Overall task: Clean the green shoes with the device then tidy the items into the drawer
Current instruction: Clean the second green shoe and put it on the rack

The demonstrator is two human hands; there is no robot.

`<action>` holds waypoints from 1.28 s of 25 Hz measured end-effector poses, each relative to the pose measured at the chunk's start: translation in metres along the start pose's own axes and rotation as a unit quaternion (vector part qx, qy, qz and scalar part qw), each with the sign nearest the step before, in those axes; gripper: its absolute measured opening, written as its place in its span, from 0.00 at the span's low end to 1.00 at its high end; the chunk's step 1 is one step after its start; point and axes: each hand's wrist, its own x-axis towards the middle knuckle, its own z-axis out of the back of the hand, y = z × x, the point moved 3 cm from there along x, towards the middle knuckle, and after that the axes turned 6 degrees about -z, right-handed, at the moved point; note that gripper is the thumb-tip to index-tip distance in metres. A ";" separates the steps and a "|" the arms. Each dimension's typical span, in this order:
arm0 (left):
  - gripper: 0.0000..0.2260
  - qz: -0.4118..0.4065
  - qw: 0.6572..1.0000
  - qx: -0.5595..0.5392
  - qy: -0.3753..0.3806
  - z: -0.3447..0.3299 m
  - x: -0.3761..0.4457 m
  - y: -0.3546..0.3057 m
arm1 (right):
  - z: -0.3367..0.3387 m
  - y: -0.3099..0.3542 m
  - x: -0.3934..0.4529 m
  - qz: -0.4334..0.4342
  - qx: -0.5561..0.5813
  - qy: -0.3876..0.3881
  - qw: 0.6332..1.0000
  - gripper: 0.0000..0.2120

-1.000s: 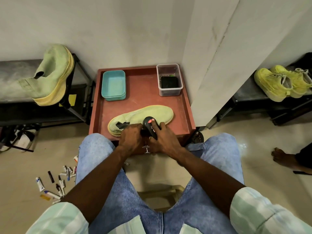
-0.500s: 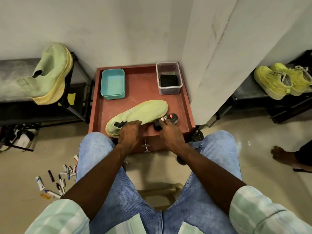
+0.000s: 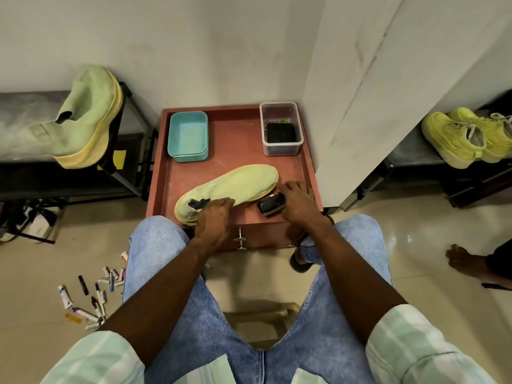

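Home shoe corner: tiled floor (image 3: 41, 273), shoe racks (image 3: 130, 162) against bare walls (image 3: 194, 51).

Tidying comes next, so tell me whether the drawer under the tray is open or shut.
Shut: the drawer front sits flush under the red tray, its metal knob untouched.
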 end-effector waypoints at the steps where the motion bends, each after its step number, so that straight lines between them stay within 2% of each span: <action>1: 0.23 -0.001 1.000 0.003 -0.002 0.000 0.000 0.000 | -0.002 0.001 0.000 -0.002 -0.028 -0.002 1.000 0.32; 3: 0.24 0.000 1.000 0.012 0.001 -0.001 0.001 0.000 | -0.008 0.000 0.000 -0.007 -0.053 0.023 0.998 0.30; 5: 0.23 -0.002 1.000 0.013 0.000 0.000 0.001 0.000 | -0.010 0.000 -0.001 -0.001 -0.040 0.046 0.998 0.33; 9: 0.22 -0.025 0.999 -0.009 -0.021 0.000 0.000 -0.001 | -0.011 0.006 0.000 -0.009 -0.011 0.036 0.999 0.30; 11: 0.20 -0.055 0.998 -0.005 -0.018 0.000 0.001 0.001 | -0.005 0.001 -0.003 -0.039 0.119 0.073 0.989 0.29; 12: 0.19 -0.081 0.997 0.003 -0.018 0.000 0.001 0.004 | 0.002 -0.003 -0.005 -0.047 0.223 0.090 0.969 0.28; 14: 0.17 -0.151 0.988 0.023 0.003 0.003 0.000 0.012 | 0.016 -0.007 -0.010 -0.030 0.408 0.112 0.905 0.22; 15: 0.18 -0.180 0.983 0.037 0.020 0.004 -0.001 0.019 | 0.022 -0.006 -0.014 -0.026 0.468 0.106 0.877 0.21; 17: 0.20 -0.189 0.979 0.071 0.033 0.007 -0.009 0.033 | 0.029 0.002 -0.016 -0.038 0.516 0.074 0.853 0.22; 19: 0.22 -0.127 0.987 0.100 0.005 0.014 -0.019 0.040 | 0.024 0.014 -0.015 -0.052 0.507 0.055 0.859 0.27; 22: 0.24 0.015 0.994 0.077 -0.073 0.028 -0.032 0.033 | 0.005 0.029 -0.010 -0.048 0.429 0.028 0.902 0.30; 24: 0.19 0.148 0.981 -0.047 -0.114 0.035 -0.042 0.023 | -0.013 0.035 -0.003 -0.018 0.361 0.014 0.932 0.35; 26: 0.15 0.266 0.942 -0.184 -0.092 0.031 -0.047 0.015 | -0.024 0.042 -0.003 -0.009 0.295 0.019 0.955 0.37; 28: 0.19 0.302 0.919 -0.253 -0.039 0.018 -0.048 0.008 | -0.025 0.048 -0.009 -0.002 0.234 0.018 0.972 0.32; 32: 0.11 0.268 0.933 -0.234 -0.049 0.010 -0.036 -0.001 | -0.028 0.054 -0.017 0.054 0.128 0.014 0.990 0.33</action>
